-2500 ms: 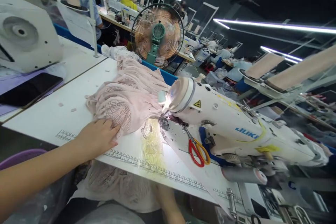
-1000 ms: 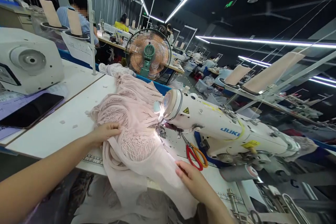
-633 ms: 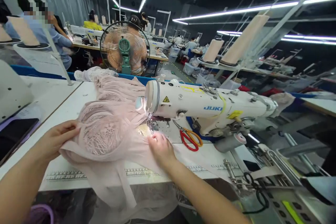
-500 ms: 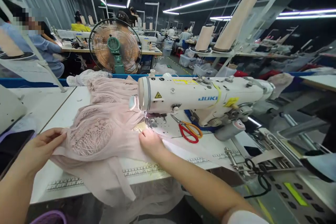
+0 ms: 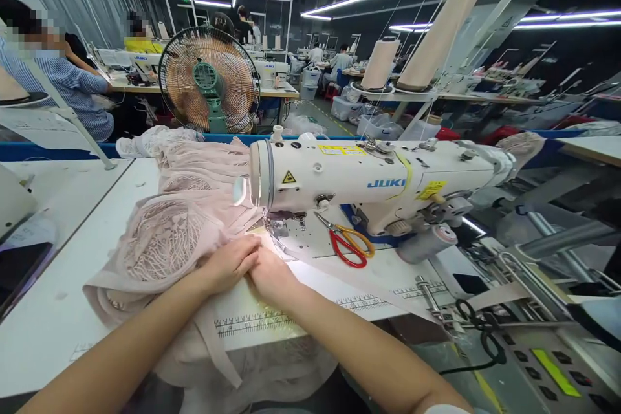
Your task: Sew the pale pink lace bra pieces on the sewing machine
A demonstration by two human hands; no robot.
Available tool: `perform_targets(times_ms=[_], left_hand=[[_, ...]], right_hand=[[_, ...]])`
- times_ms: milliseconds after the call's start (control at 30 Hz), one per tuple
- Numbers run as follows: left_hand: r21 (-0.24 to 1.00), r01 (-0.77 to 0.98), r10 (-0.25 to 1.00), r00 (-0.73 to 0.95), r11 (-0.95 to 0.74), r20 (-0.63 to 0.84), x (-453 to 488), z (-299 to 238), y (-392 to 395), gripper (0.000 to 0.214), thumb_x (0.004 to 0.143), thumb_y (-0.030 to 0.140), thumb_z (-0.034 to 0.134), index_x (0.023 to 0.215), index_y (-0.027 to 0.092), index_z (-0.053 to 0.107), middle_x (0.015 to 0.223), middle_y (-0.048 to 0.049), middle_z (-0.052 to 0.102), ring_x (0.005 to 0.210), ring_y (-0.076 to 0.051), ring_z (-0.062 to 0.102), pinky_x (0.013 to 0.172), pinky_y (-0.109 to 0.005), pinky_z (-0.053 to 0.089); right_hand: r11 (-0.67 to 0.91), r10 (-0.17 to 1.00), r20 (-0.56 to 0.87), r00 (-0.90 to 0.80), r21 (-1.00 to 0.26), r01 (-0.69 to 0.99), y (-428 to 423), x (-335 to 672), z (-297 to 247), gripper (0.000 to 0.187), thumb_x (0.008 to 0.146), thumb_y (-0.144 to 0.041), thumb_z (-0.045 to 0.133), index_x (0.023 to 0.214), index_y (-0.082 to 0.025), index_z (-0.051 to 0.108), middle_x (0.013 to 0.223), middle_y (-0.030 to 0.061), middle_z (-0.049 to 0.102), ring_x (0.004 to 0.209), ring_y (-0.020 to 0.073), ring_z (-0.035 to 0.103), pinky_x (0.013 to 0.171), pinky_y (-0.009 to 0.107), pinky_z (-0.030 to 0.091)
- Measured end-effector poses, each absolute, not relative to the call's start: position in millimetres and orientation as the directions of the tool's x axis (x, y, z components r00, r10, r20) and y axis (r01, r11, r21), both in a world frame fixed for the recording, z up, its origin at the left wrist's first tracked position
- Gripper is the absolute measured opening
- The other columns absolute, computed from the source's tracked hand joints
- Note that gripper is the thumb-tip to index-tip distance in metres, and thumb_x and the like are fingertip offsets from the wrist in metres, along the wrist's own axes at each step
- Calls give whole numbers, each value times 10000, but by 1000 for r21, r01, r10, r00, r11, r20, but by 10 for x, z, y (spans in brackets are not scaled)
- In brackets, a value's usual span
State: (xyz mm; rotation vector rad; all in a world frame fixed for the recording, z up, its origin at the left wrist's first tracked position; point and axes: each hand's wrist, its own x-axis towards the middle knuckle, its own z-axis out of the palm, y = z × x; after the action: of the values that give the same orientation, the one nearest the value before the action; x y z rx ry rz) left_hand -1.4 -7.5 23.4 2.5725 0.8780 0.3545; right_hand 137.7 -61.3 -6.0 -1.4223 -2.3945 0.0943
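Note:
A pale pink bra with lace-patterned cups lies on the machine table, its edge running to the needle area of a white JUKI sewing machine. Just in front of the presser foot, my left hand is closed on the fabric, its fingertips against my right hand. My right hand also grips the fabric there, fingers curled and partly hidden. A loose pink strap hangs over the table's front edge. Scissors with red and orange handles lie right of the needle.
More pink pieces are heaped behind the bra. A printed ruler runs along the front edge. A grey thread cone lies under the machine arm. Beyond stand a large fan, tall thread cones and people at other machines.
My left hand has left the bra's far left edge and moved right to meet my right hand near the needle. The bra's left side now lies loose, and the view has shifted slightly.

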Motion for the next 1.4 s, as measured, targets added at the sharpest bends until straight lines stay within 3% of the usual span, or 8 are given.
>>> perform_targets(times_ms=[67,167,267,433,867,1067,1233,1400], left_hand=[[366,536,599,797,-761,77,-51,140,-6,455,960,367,334,1316,142,507,1386,-121,520,1294,-245,461,1093,-426,377],[231,508,542,832,-830,120,-52,62,2,480,963,408,363,1340,142,497,1417,-119,485,1317,-257,433,1109,-437,357],[111,469,482,854,-876,196,19,28,-4,482,966,389,368,1321,96,512,1397,-147,501,1298,-278,451,1088,-447,386],[-2,490,476,848,-872,234,140,26,32,479,943,367,419,1286,54,538,1347,-178,543,1253,-315,492,1041,-449,435],[-41,486,472,864,-873,176,183,60,240,468,917,330,469,1275,37,539,1351,-193,533,1232,-320,513,1018,-452,456],[-105,359,320,908,-928,272,165,174,86,317,924,143,372,1005,104,675,1185,-172,647,1044,-267,615,918,-442,514],[-11,466,456,871,-885,183,6,170,-255,417,843,85,415,1227,122,574,1274,-144,603,893,-234,633,726,-359,552],[-77,398,387,913,-914,130,-123,157,-202,492,794,40,423,1254,126,577,1356,-81,556,995,-257,573,877,-400,514]], right_hand=[[527,842,287,-457,-252,812,-767,1505,-48,346,915,-188,461,1223,-76,572,1292,153,570,1276,244,443,1097,364,365],[538,831,350,-433,-305,786,-1039,1691,-46,310,895,-145,438,1146,-68,602,1216,174,603,1199,260,501,1031,406,441],[489,848,392,-357,-322,811,-1267,1823,-69,329,877,-145,458,1175,-87,584,1208,178,606,1125,275,544,955,442,501],[430,877,357,-321,-287,856,-1412,1852,-114,362,863,-149,471,1199,-71,582,1259,184,595,1149,292,545,971,456,500],[400,891,350,-291,-296,867,-1287,1727,-100,370,855,-168,496,1196,-53,582,1302,184,570,1187,299,527,1012,449,469],[354,891,396,-223,-298,887,-1158,1605,-156,383,844,-195,555,1195,-45,592,1274,210,586,1196,309,528,1015,452,464],[351,893,393,-220,-302,886,-1133,1550,-185,461,857,-223,555,1262,-3,548,1298,227,566,1226,320,505,1034,467,447],[348,893,391,-223,-286,893,-1148,1538,-190,441,905,-252,488,1271,-16,550,1340,206,542,1254,308,490,1054,451,428]])
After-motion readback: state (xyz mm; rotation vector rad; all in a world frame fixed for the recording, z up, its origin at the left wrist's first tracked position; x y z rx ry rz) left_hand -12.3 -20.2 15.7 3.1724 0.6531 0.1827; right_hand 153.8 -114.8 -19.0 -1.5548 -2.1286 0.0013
